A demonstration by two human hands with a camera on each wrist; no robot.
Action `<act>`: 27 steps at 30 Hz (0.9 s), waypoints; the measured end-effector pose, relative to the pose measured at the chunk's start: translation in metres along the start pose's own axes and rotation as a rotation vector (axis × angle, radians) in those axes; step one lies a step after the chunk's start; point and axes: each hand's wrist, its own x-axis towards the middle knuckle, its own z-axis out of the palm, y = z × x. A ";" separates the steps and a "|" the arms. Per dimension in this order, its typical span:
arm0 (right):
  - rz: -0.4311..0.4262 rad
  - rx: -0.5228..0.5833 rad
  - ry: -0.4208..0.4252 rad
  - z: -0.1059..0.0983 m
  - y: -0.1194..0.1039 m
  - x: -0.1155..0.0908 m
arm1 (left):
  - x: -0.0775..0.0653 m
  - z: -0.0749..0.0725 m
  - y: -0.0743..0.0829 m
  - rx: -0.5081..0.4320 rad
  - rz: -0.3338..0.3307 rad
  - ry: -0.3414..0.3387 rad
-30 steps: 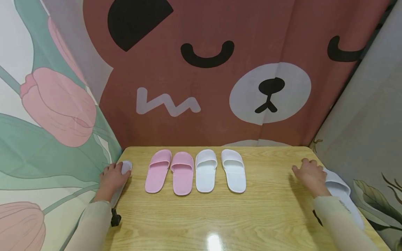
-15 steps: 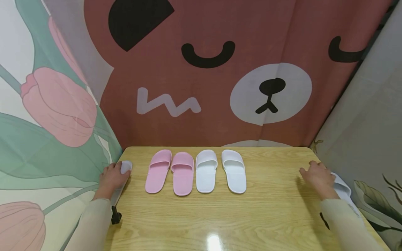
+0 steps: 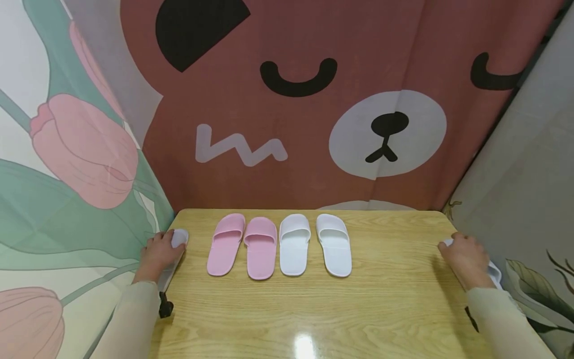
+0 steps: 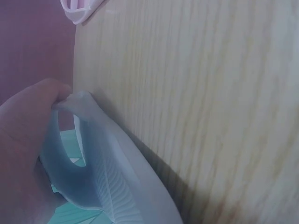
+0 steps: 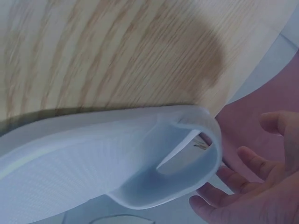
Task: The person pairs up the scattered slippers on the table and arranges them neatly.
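Note:
At the table's left edge my left hand (image 3: 157, 254) grips a white slipper (image 4: 135, 177) by its strap end, with the thumb on the toe. That slipper is tilted up on its side. Over on the right edge, my right hand (image 3: 466, 259) is above another white slipper (image 5: 93, 163), covering most of it in the head view. Its fingers are spread and loosely bent beside the strap in the right wrist view; whether they touch it, I cannot tell. Side by side at the back lie two pink slippers (image 3: 260, 259) and two white slippers (image 3: 293, 257).
The wooden table (image 3: 385, 299) is bounded by a brown bear-print curtain (image 3: 305, 184) behind, a tulip-print curtain (image 3: 80, 224) at left and a grey leaf-print curtain (image 3: 529, 199) at right. A small black object (image 3: 165, 305) shows by my left wrist.
My right hand has moved right, onto the white slipper at the right edge. My left hand has stayed on its slipper. The slippers at the back have not moved.

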 end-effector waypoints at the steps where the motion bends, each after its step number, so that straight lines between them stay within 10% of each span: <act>1: 0.006 0.006 -0.004 0.000 0.002 0.000 | 0.000 0.000 0.000 0.002 -0.001 -0.004; 27: 0.058 0.063 -0.077 -0.002 0.036 -0.001 | 0.002 0.005 -0.003 0.012 0.001 0.007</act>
